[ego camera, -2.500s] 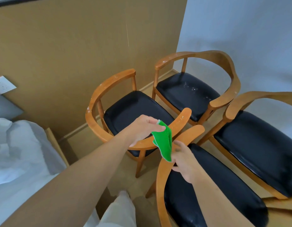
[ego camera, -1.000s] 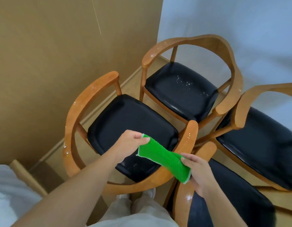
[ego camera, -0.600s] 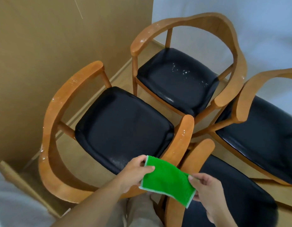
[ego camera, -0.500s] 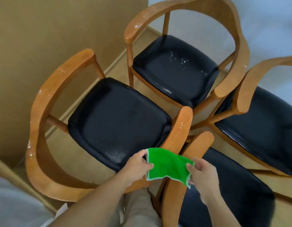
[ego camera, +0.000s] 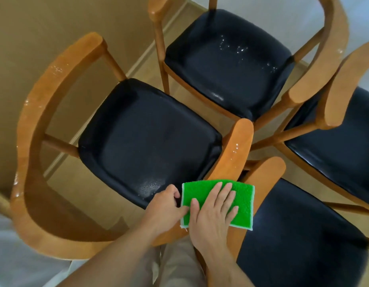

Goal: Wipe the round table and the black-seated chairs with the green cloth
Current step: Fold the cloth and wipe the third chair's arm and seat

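— So, how does the green cloth [ego camera: 242, 200] look?

— Bright green, nubbly on its face, with a thin pale border along its edges; it is a flat rectangle, spread open.

— Which way does it run?

— Its long axis goes left to right across the view, tilted a little down toward the right; its short sides face left and right.

— Where is it?

— Over the curved wooden armrest [ego camera: 231, 156] of the left chair [ego camera: 146, 137], at the armrest's near end, just beside that chair's black seat; its right part reaches over the armrest of the near chair [ego camera: 299, 235].

— And the hands?

— The right hand [ego camera: 212, 212] lies flat on the cloth, fingers straight and slightly spread, pressing it down; the left hand [ego camera: 165, 208] pinches the cloth's left edge, fingers curled round it.

— Anything on the chairs?

— Water droplets glint on the left chair's armrest and backrest, and on the seat of the far chair [ego camera: 227, 63]; a fourth chair [ego camera: 345, 141] stands to the right.
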Demonstrator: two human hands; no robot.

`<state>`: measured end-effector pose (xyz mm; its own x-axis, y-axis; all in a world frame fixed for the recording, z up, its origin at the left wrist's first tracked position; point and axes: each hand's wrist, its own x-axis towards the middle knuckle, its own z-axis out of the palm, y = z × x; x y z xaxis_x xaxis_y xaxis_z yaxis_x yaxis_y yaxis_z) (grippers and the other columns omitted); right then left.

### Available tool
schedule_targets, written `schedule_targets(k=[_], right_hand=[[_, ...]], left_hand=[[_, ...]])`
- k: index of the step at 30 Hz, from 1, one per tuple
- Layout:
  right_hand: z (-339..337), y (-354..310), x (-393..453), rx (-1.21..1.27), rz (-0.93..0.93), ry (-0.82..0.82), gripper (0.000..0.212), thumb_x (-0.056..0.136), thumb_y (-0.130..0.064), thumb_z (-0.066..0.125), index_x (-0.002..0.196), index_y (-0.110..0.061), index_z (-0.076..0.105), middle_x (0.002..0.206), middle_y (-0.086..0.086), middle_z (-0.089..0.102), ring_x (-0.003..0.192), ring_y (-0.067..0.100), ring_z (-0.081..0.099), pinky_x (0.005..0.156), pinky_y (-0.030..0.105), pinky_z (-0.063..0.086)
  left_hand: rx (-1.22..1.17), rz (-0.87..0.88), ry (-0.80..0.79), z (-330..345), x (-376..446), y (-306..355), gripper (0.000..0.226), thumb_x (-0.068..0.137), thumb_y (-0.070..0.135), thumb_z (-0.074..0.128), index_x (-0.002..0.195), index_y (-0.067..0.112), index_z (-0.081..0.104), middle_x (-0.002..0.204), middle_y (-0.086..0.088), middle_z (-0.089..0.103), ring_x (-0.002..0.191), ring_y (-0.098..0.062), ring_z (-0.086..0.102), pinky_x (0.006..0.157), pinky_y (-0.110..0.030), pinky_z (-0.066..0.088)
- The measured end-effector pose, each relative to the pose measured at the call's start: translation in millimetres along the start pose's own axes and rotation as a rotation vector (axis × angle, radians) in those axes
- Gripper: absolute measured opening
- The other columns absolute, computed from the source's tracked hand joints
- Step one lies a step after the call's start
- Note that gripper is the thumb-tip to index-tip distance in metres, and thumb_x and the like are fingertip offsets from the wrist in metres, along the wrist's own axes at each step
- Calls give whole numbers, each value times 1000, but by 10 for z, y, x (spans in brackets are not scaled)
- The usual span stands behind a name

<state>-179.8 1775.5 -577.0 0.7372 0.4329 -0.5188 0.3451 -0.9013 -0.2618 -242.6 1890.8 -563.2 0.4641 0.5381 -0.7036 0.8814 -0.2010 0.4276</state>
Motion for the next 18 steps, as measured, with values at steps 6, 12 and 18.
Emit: schedule_targets(k=[6,12,18], right_hand=[[-367,57,607,-150,-87,160,77,98,-54,19,154,-2,7,161,24,6,147,43,7,116,61,11],[-853,79,1591,-177,-199,203,78,99,-51,30,154,-5,-2,161,21,-7,147,42,-7,115,64,13],[-701,87,1307,-266,-258,154,77,98,-53,22,154,-6,0,161,22,-3,147,43,-2,113,66,17]], left_hand=[[70,99,-2,-34,77,150,40,77,54,62,106,29,52,83,12,53,78,-8,54,61,-27,38],[-20,91,-24,-137,147,271,28,90,43,56,114,31,52,85,11,60,79,-4,57,63,-24,44],[-70,46,0,-169,136,210,18,96,30,50,113,30,53,83,14,60,81,-5,56,77,-33,52]])
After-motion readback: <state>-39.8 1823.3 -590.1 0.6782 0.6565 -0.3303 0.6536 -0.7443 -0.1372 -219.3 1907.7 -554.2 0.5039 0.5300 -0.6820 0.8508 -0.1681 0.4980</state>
